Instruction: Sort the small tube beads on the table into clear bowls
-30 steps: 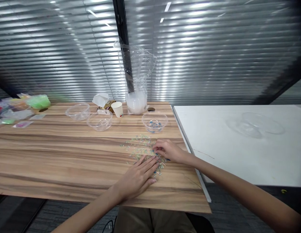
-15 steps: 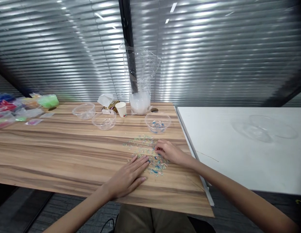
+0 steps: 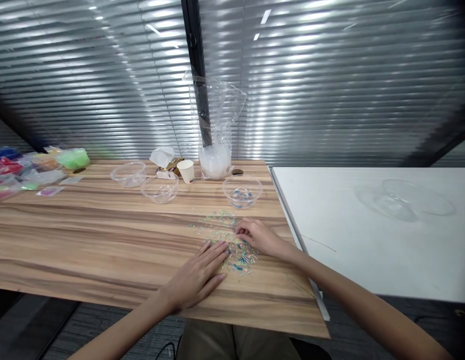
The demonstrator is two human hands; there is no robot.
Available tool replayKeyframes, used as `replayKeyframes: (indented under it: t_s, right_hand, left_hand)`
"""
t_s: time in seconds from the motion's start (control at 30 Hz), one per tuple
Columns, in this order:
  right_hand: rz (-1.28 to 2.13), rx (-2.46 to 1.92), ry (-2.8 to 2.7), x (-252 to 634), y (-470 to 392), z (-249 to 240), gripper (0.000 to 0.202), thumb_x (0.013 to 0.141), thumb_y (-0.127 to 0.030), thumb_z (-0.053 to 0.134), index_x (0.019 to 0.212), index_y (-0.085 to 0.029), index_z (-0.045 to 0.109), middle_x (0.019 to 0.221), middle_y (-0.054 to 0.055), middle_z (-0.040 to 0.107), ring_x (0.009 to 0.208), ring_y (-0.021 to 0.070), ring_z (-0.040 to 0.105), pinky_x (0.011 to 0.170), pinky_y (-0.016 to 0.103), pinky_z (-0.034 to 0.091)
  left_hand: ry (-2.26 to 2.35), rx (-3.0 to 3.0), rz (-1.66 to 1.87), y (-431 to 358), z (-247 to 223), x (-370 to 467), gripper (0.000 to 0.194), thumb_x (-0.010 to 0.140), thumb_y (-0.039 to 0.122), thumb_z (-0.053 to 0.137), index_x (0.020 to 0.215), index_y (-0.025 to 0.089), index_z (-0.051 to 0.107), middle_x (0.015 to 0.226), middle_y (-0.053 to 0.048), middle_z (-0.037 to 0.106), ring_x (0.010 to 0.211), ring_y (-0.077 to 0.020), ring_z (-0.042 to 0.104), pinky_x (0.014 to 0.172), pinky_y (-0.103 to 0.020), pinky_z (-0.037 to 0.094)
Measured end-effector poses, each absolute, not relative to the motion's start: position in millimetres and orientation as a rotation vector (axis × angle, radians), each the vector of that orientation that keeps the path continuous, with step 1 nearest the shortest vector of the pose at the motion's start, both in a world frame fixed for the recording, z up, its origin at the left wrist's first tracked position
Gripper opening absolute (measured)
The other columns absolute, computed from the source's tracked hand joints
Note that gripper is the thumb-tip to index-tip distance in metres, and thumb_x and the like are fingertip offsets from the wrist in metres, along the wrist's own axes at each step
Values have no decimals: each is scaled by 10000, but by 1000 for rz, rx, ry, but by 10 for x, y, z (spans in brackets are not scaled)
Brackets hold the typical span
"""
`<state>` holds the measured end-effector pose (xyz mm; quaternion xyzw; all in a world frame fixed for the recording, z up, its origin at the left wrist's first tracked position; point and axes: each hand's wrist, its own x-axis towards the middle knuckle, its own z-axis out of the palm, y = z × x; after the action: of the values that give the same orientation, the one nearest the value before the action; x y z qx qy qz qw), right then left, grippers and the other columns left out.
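Observation:
Small tube-like beads (image 3: pixel 244 256), blue, greenish and clear, lie scattered on the wooden table (image 3: pixel 86 240) in front of me. My left hand (image 3: pixel 197 276) rests flat at their left edge, fingers stretched out and fingertips touching some of them. My right hand (image 3: pixel 260 236) is over the right side of the scatter, its fingers bent together in a pinch; whatever is between the fingertips is too small to make out. Beyond the beads stands a clear plastic bowl (image 3: pixel 242 191) with blue pieces on its bottom.
Two more clear bowls (image 3: pixel 160 190) stand to the left, near a paper cup (image 3: pixel 186 171) and a tissue pack (image 3: pixel 168 164). Behind is a plastic bag (image 3: pixel 215 160) with white contents. Colourful bags (image 3: pixel 73 159) lie far left. A white table (image 3: pixel 330 240) with clear lids (image 3: pixel 395 205) adjoins on the right.
My right hand has shifted very slightly left over the beads, still pinched. My left hand stays in place. The view has tipped a little.

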<state>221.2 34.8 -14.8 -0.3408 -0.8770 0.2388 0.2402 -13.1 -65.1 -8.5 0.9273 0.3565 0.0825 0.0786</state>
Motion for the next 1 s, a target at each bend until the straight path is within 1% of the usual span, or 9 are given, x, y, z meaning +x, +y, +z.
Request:
replayKeyframes:
  t_s: [0.2,0.43,0.67,0.9,1.0]
  right_hand:
    - [633,-918,-2406,2210,357,-183,114,872,-88,575,829,-170,641,819,26,642,749,161,589,683,258,408]
    - [656,-939,-2420,2208,350,-154,140,864,-68,568,838,-183,643,837,13,656,754,160,595,677,258,407]
    - [640,-968,-2412,2205,375,-188,105,872,-117,596,798,-176,639,802,16,654,725,159,598,653,252,404]
    - [623,-959,-2403,2206,341,-155,138,873,-94,580,774,-168,640,781,21,648,706,157,587,647,253,400]
    - [616,-969,-2401,2212,334,-156,148,876,-89,570,776,-170,643,769,20,647,699,160,588,647,257,400]
  left_hand:
    - [1112,2757,297,-676,-76,-125,463,999,318,382,1437,181,323,1517,-86,282,1419,-222,210,1164,-456,241]
    - [1140,2750,343,-699,-85,-129,458,995,310,390,1432,183,335,1513,-77,297,1414,-216,228,1158,-442,266]
    - [1152,2736,335,-701,-103,-140,436,996,315,385,1412,187,379,1505,-81,315,1410,-227,239,1143,-438,299]
    - [1169,2736,343,-700,-104,-145,480,992,317,398,1448,191,321,1509,-92,302,1409,-229,242,1140,-428,301]
    - [1174,2749,335,-695,-121,-147,475,990,307,398,1443,179,330,1514,-98,290,1410,-233,237,1135,-432,308]
